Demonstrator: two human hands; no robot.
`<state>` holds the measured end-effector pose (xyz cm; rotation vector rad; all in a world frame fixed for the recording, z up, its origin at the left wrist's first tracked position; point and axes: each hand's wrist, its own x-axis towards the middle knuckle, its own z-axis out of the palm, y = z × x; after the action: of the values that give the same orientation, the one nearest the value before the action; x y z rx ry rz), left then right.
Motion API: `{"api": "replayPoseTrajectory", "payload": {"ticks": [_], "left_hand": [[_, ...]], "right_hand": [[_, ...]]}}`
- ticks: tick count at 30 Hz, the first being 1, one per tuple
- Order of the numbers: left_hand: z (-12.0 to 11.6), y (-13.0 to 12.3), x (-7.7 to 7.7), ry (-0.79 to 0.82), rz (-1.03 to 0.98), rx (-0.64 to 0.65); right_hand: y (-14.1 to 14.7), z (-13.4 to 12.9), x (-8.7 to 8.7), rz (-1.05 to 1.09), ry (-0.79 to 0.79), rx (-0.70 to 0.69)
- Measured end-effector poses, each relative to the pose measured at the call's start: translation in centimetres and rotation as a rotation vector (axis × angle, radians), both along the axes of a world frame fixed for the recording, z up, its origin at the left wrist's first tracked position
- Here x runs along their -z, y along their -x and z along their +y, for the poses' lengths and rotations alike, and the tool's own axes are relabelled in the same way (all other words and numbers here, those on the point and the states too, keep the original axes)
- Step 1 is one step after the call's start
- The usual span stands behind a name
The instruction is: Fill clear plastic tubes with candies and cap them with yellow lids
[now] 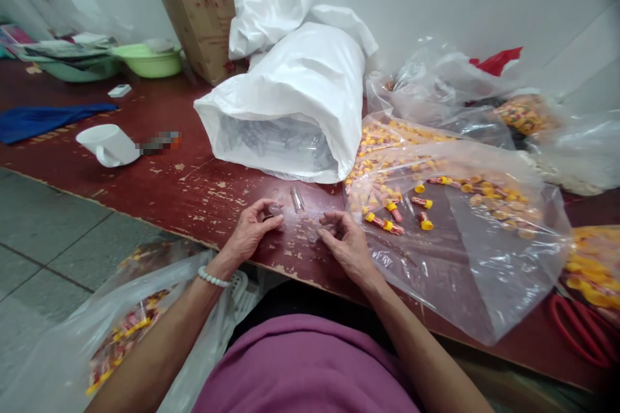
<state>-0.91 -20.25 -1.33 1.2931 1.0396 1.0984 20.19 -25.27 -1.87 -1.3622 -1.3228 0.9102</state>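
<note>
My left hand [252,229] is closed with thumb and fingers round a small clear tube [276,209], its round end showing at the fingertips. Across from it my right hand [346,245] has curled fingers, with a faint see-through piece at the thumb tip that I cannot make out. Between the hands and a little beyond them, another clear tube [297,200] lies on the worn red table [194,187]. Past that, a white sack [310,77] lies with its mouth towards me, full of clear tubes [276,139].
On the right, a clear plastic bag [484,277] holds many yellow-capped tubes [426,221]. Red scissors [581,332] lie at far right. A white mug [109,145], blue cloth [43,121], green basin [148,61] and cardboard box [206,32] stand leftward. Below left hangs another filled bag [130,329].
</note>
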Motion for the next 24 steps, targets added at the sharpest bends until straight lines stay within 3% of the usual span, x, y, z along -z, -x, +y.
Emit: {"api": "replayPoseTrajectory", "payload": {"ticks": [3,8,12,15,20,24], "left_hand": [[-0.7,-0.3,-0.1,0.2,-0.221,-0.03],[-2.8,-0.9,-0.3,0.369,-0.325,0.023],[-4.1,-1.5,0.2,0.365,-0.275,0.195],[-4.2,-1.8,0.3,0.319,-0.215,0.302],[-3.8,-2.4,-0.1,0.324,-0.167,0.396],[-3.5,-2.4,-0.4,0.375,-0.199,0.426]], "right_hand": [[0.8,-0.1,0.5,0.119,0.044,-0.056],[2.0,-0.7,0.6,0.204,0.083,-0.125],[2.5,-1.2,-0.1,0.266,0.144,-0.183],[2.6,-1.4,-0.5,0.195,0.108,-0.188],[3.0,-1.4,-0.8,0.174,0.04,-0.158],[3.0,-0.8,-1.2,0.114,0.017,-0.23]]}}
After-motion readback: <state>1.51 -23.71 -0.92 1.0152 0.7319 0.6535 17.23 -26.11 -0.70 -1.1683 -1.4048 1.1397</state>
